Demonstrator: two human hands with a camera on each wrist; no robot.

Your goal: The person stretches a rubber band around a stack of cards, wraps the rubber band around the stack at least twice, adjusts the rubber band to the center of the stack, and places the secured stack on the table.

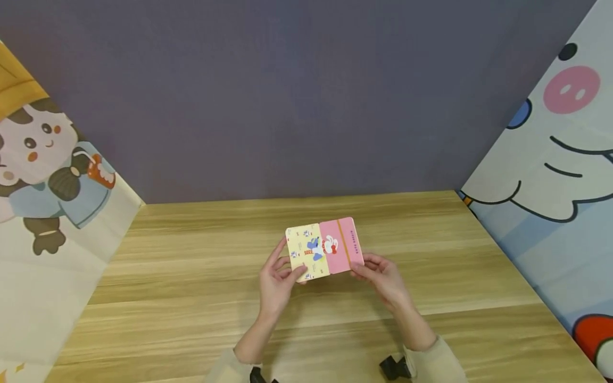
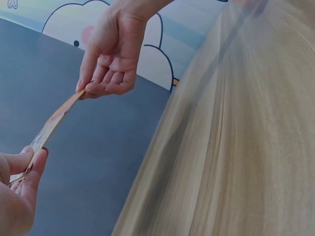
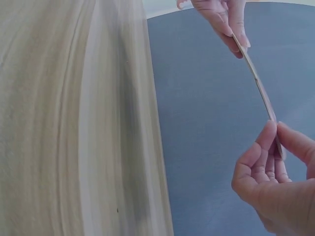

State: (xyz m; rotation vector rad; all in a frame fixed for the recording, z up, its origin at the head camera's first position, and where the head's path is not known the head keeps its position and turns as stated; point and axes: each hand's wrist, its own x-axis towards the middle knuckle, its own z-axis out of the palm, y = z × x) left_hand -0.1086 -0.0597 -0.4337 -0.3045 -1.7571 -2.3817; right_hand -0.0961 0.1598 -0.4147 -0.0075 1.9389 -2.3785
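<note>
In the head view, two hands are holding up a booklet between them, above the middle of the table. The booklet [image 1: 323, 249] is lying spread flat, its printed faces turning toward the camera: a yellow half on the left and a pink half on the right, with cartoon animals meeting across the fold and an orange band [image 1: 344, 242] running over the pink half. The left hand [image 1: 276, 284] is gripping the yellow half, its thumb pressing near the lower left corner while fingers are supporting from behind. The right hand [image 1: 388, 281] is pinching the pink half at its lower right corner, the thumb lying on the face. The table [image 1: 191, 298] is showing wood grain, and a dark wall [image 1: 297, 101] is standing behind it. Cartoon panels are flanking it, a figure [image 1: 40, 143] on the left and a pink-snouted animal [image 1: 572, 90] on the right. Pale sleeves [image 1: 436, 364] are covering the forearms.

In the left wrist view, the booklet is showing nearly edge-on, slanting upward from the left hand's thumb and fingers to the right hand's pinch.

In the right wrist view, the booklet is appearing as a thin, slightly bowed strip, the right hand pinching its lower end and the left hand its upper end.
</note>
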